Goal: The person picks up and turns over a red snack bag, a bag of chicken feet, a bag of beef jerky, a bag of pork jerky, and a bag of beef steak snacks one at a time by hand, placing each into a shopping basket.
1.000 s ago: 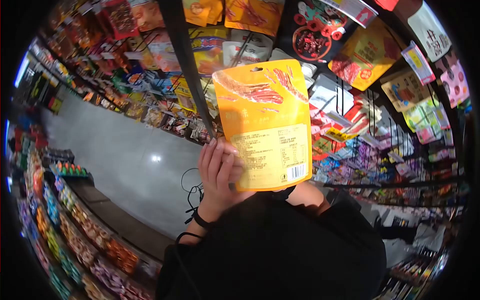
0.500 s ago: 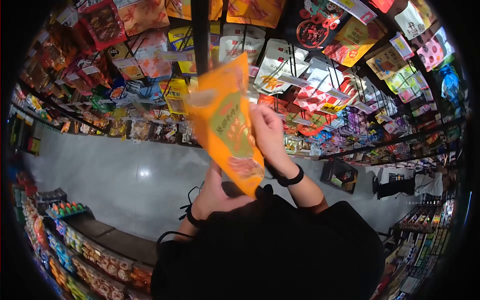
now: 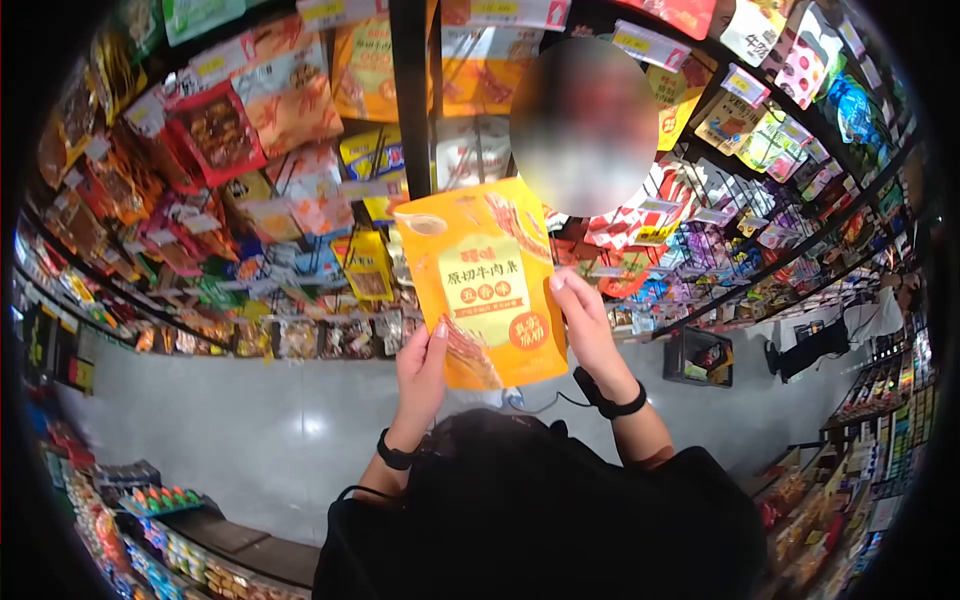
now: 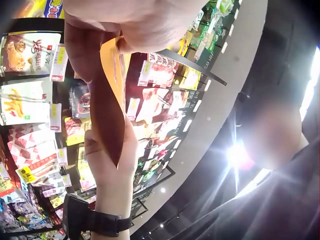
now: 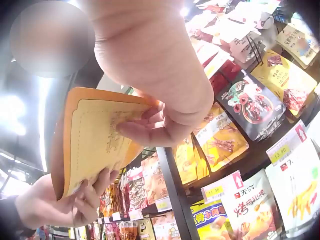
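An orange bag of beef jerky point(image 3: 482, 290) is held up in front of the chest, its printed front toward the head camera. My left hand point(image 3: 422, 375) pinches its lower left edge, thumb on the front. On the opposite edge, the right hand point(image 3: 588, 325) grips with its thumb on the front and the fingers behind. The left wrist view shows the bag point(image 4: 114, 95) nearly edge-on between both hands. From the right wrist, the pale back of the bag point(image 5: 92, 135) shows printed text, with fingers of both hands lying against it.
Racks of hanging snack bags point(image 3: 215, 135) with price tags point(image 3: 505, 12) fill the area ahead, split by a dark upright post point(image 3: 411, 100). A black basket point(image 3: 698, 357) stands on the grey floor point(image 3: 250, 400) to the right. Low shelves of packaged goods point(image 3: 180, 550) run behind on the left.
The bag has turned over from its text-and-barcode back, through a tilted side view, to its front. Both hands now hold opposite edges, and the right hand has come into sight from behind the bag.
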Demonstrator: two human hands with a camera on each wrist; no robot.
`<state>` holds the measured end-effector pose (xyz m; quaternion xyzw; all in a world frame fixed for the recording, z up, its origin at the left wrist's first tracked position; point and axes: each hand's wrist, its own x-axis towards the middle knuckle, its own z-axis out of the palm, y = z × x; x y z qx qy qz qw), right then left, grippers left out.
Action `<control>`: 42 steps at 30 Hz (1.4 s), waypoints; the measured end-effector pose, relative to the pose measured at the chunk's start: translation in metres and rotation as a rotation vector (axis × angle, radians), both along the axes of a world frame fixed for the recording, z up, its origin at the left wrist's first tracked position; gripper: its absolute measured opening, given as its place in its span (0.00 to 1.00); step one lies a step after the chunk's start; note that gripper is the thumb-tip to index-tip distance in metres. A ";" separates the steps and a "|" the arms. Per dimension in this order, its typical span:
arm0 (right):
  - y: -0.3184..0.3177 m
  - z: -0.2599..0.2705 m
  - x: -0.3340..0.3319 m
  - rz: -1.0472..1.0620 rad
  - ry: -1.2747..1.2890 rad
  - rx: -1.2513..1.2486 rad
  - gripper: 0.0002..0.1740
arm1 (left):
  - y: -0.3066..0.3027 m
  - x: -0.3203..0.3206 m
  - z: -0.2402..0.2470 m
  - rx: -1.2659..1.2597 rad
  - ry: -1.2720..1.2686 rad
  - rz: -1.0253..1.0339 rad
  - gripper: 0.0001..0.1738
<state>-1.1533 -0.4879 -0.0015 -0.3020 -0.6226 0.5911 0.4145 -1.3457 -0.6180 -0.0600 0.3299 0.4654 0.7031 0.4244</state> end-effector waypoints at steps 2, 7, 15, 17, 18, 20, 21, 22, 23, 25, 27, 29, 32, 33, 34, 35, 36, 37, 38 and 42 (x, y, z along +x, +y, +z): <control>0.006 -0.001 0.008 0.037 0.006 0.000 0.14 | 0.009 0.002 0.019 -0.005 -0.012 -0.008 0.15; 0.020 -0.003 0.018 0.008 0.182 -0.135 0.17 | 0.034 0.016 0.025 0.013 0.032 -0.053 0.15; 0.071 -0.006 0.069 -0.057 0.258 -0.130 0.17 | 0.097 0.061 0.033 -0.103 0.022 -0.096 0.15; 0.088 -0.008 0.088 -0.047 0.228 -0.100 0.18 | 0.113 0.070 0.034 -0.087 0.095 -0.115 0.15; 0.094 -0.009 0.093 -0.054 0.267 -0.114 0.18 | 0.122 0.076 0.040 -0.086 0.097 -0.126 0.15; 0.104 -0.004 0.101 -0.098 0.312 -0.119 0.19 | 0.136 0.087 0.050 -0.097 0.075 -0.176 0.16; 0.108 -0.004 0.105 -0.104 0.337 -0.127 0.19 | 0.143 0.092 0.053 -0.076 0.092 -0.174 0.16; 0.113 -0.005 0.109 -0.110 0.361 -0.134 0.19 | 0.150 0.097 0.056 -0.054 0.109 -0.171 0.16; 0.119 -0.005 0.111 -0.109 0.384 -0.142 0.20 | 0.155 0.102 0.058 -0.032 0.126 -0.163 0.16; 0.127 -0.003 0.106 -0.123 0.404 -0.154 0.20 | 0.158 0.105 0.061 -0.085 0.143 -0.149 0.16; 0.131 0.000 0.099 -0.090 0.398 -0.177 0.20 | 0.153 0.101 0.065 -0.077 0.202 -0.094 0.16; 0.132 -0.004 0.090 -0.057 0.290 -0.083 0.19 | 0.139 0.095 0.068 -0.012 0.306 -0.025 0.16; 0.119 -0.009 0.071 -0.004 0.100 0.134 0.18 | 0.111 0.072 0.064 -0.028 0.319 0.031 0.16; 0.114 -0.015 0.063 0.001 0.054 0.208 0.18 | 0.099 0.063 0.065 -0.018 0.346 0.026 0.16; 0.106 -0.016 0.055 0.060 0.014 0.216 0.21 | 0.090 0.053 0.058 0.038 0.308 0.059 0.16; 0.098 -0.014 0.047 0.111 -0.027 0.225 0.23 | 0.082 0.044 0.057 0.021 0.308 0.097 0.16; 0.091 -0.012 0.037 0.142 -0.019 0.229 0.23 | 0.073 0.033 0.061 0.005 0.309 0.128 0.16; 0.083 -0.010 0.024 0.166 -0.008 0.236 0.23 | 0.067 0.020 0.062 -0.007 0.312 0.152 0.16; 0.076 -0.010 0.007 0.182 0.006 0.243 0.23 | 0.063 0.003 0.059 0.001 0.363 0.182 0.15; 0.047 0.005 -0.076 0.091 0.082 0.152 0.19 | 0.046 -0.073 0.044 -0.034 0.361 0.236 0.13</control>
